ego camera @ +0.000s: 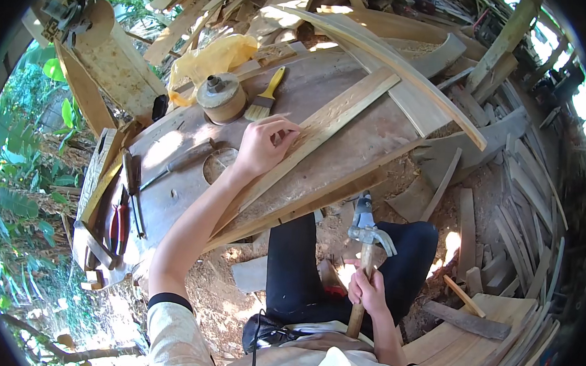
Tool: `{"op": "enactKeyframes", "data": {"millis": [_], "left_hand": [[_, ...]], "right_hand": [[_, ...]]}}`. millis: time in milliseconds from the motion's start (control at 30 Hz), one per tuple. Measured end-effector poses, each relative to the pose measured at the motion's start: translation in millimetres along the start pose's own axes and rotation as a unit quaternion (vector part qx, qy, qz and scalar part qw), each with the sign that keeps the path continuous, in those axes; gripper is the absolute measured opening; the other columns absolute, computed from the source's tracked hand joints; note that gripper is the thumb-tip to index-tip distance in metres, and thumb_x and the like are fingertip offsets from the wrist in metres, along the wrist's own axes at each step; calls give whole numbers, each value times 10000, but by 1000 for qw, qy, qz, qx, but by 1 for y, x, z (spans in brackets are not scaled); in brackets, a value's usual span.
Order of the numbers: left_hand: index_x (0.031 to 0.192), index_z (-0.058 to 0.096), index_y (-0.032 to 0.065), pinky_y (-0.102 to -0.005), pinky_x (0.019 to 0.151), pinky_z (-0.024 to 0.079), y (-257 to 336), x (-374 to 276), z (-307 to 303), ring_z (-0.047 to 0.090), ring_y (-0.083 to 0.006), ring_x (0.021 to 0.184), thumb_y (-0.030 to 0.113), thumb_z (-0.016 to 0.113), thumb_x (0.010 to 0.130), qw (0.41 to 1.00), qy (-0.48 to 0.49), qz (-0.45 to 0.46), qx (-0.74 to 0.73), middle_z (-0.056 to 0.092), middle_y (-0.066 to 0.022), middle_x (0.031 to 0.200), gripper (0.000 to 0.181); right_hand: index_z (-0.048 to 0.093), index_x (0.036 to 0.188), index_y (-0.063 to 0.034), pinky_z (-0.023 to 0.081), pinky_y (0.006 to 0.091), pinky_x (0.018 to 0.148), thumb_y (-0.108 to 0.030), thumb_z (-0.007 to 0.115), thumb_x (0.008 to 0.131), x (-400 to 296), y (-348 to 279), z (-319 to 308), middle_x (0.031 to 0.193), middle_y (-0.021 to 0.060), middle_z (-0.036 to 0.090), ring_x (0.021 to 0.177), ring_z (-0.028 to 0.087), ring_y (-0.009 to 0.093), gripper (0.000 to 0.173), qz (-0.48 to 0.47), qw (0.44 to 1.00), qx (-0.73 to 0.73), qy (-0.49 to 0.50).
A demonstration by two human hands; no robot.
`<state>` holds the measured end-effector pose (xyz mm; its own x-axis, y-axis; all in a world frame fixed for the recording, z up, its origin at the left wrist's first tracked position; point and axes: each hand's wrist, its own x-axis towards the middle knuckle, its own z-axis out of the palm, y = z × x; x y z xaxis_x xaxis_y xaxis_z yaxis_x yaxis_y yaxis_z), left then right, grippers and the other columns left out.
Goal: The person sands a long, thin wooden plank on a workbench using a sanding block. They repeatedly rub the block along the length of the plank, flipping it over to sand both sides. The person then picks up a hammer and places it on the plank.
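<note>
My left hand (267,143) is over a long wooden plank (327,119) lying slantwise on the worktable (171,195). Its thumb and forefinger are pinched together close to the plank's surface; whether something small is between them cannot be told. My right hand (368,290) grips the wooden handle of a claw hammer (367,253), head up, above my lap, beside the table. Beyond my left hand are a yellow-handled paintbrush (268,97) and a round container with a dark knob (221,98). A wood-handled tool with a metal shaft (186,159) lies left of that hand.
Red-handled pliers (119,225), a screwdriver (134,188) and another hammer (95,246) lie at the table's left end. A yellow plastic bag (215,60) sits at the far edge. A curved wooden strip (401,66) crosses the right end. Wood offcuts (466,319) are piled at right.
</note>
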<state>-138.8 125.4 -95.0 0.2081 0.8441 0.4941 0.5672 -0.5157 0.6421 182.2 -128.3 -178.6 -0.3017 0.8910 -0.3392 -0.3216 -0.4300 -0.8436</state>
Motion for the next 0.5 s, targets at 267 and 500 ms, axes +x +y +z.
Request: {"op": "enactKeyframes", "data": {"millis": [267, 500], "left_hand": [[996, 781, 44, -283, 628, 550, 11, -9, 1, 690, -152, 689, 49, 758, 884, 998, 47, -35, -9, 748, -86, 894, 115], [996, 778, 45, -267, 618, 545, 14, -15, 2, 686, -140, 682, 36, 757, 878, 998, 47, -39, 0, 742, -79, 875, 121]], "right_hand": [[475, 1464, 17, 398, 242, 429, -341, 489, 1122, 1, 5, -5, 630, -21, 442, 447, 422, 65, 496, -4, 999, -3, -41], [466, 1468, 28, 396, 250, 426, -366, 493, 1116, 2, 3, -6, 627, -24, 433, 449, 421, 70, 529, 1, 998, -29, -50]]}}
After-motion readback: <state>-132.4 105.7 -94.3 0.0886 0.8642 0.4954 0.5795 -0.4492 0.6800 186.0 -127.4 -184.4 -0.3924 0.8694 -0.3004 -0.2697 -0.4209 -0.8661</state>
